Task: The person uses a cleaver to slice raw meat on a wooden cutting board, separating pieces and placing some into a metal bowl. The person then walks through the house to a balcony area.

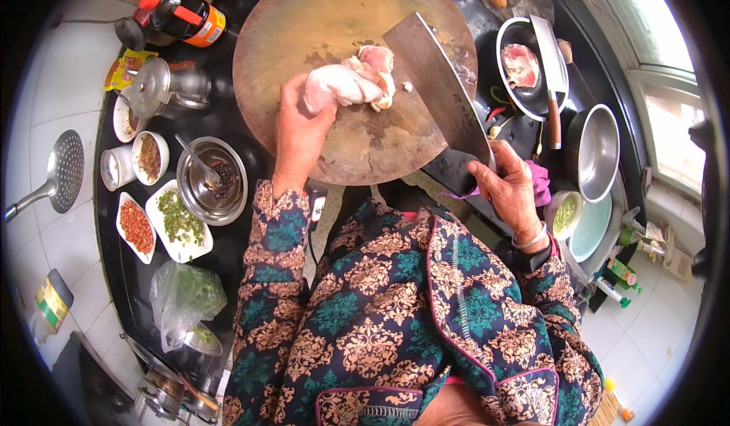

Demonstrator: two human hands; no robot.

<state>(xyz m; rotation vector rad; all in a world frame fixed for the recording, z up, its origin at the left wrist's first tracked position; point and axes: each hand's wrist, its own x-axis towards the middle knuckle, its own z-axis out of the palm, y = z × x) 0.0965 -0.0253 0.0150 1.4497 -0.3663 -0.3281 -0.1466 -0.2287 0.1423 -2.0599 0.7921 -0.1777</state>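
My left hand (302, 126) grips the near-left end of a pale piece of raw meat (348, 88) on a round wooden chopping board (342, 152). Pinkish flesh and whitish skin or fat show at the piece's far right end. In my right hand (507, 186) is a broad-bladed cleaver (436, 83), held by its handle, which my fingers mostly hide. Its blade slants over the board's right side, apart from the meat. A small white scrap (407, 86) lies between meat and blade.
At right, a second knife (548, 55) rests across a bowl (505, 38) containing raw meat (520, 65), near an empty-looking metal basin (596, 152). At left stand a metal bowl with a spoon (236, 203), a dish of chopped greens (179, 215), peanuts (136, 226) and a dark sauce bottle (182, 15).
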